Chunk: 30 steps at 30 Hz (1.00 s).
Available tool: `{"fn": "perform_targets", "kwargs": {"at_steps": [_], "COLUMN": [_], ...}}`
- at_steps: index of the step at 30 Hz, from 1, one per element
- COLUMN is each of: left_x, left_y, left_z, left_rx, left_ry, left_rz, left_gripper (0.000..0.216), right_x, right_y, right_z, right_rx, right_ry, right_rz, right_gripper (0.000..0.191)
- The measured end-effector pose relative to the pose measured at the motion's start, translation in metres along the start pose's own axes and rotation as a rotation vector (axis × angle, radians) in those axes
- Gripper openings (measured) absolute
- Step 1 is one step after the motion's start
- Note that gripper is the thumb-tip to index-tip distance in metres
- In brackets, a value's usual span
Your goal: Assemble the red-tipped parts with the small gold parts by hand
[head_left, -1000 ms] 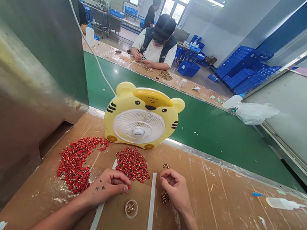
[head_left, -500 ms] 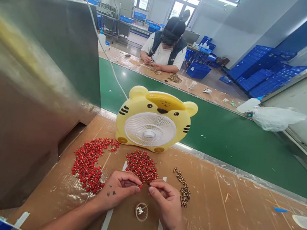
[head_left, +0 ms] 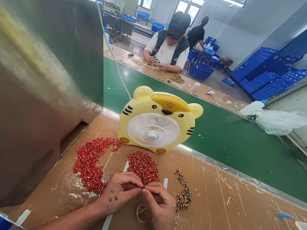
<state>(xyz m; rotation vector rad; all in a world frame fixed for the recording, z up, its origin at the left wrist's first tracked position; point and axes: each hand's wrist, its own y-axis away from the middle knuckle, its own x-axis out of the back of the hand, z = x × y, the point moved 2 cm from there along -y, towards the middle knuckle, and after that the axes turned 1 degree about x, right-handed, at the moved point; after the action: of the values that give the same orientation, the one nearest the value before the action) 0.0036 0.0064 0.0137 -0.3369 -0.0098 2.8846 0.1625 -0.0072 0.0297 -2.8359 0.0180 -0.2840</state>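
My left hand (head_left: 119,192) is closed in a pinch on a small red part (head_left: 143,188), mostly covered by the fingertips. Against it, fingertip to fingertip, my right hand (head_left: 161,206) is also pinched; whatever it holds is too small to make out. Just beyond the hands lies a heap of small red parts with pale tips (head_left: 142,165). A second, curved red pile (head_left: 89,165) is left of my left hand. To the right of my right hand, small black-and-gold pieces (head_left: 184,198) form a curved row. Below my fingers sits a small clear round dish (head_left: 140,220), partly hidden by my right hand.
A yellow tiger-faced fan (head_left: 156,121) stands behind the heaps. A large metal box (head_left: 36,91) walls off the left. Beyond the green belt (head_left: 212,129), a co-worker (head_left: 167,46) sits handling small parts. A plastic bag (head_left: 282,121) lies at the right.
My right hand has moved left, so its fingertips now meet those of my left hand at the red part. In the background, a person in dark clothing has come into fuller view.
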Motion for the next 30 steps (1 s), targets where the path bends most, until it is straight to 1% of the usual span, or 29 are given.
{"fn": "perform_targets", "kwargs": {"at_steps": [4, 9, 13, 21, 26, 30], "left_x": [0.001, 0.002, 0.002, 0.005, 0.003, 0.002], "left_y": [0.0, -0.001, 0.0, 0.001, -0.008, -0.029], "left_z": [-0.003, -0.003, -0.002, -0.008, 0.0, 0.013], "left_rx": [0.026, 0.038, 0.052, 0.02, -0.009, -0.018], "left_ry": [-0.005, -0.06, -0.131, -0.266, -0.39, -0.585], "left_rz": [0.001, 0.034, 0.037, -0.006, -0.023, 0.044], "left_gripper": [0.01, 0.009, 0.006, 0.009, 0.009, 0.013], "right_x": [0.003, 0.011, 0.013, 0.009, 0.015, 0.03], "right_y": [0.001, 0.0, -0.001, -0.001, -0.006, -0.011], "right_z": [-0.002, -0.007, -0.006, 0.0, 0.006, 0.01], "right_rx": [0.037, 0.095, 0.051, -0.063, -0.083, -0.046], "right_ry": [0.073, 0.164, 0.176, 0.147, 0.192, 0.246], "right_rz": [-0.047, -0.145, -0.204, -0.244, -0.215, -0.109], "right_gripper": [0.008, 0.011, 0.011, 0.016, 0.017, 0.02]}}
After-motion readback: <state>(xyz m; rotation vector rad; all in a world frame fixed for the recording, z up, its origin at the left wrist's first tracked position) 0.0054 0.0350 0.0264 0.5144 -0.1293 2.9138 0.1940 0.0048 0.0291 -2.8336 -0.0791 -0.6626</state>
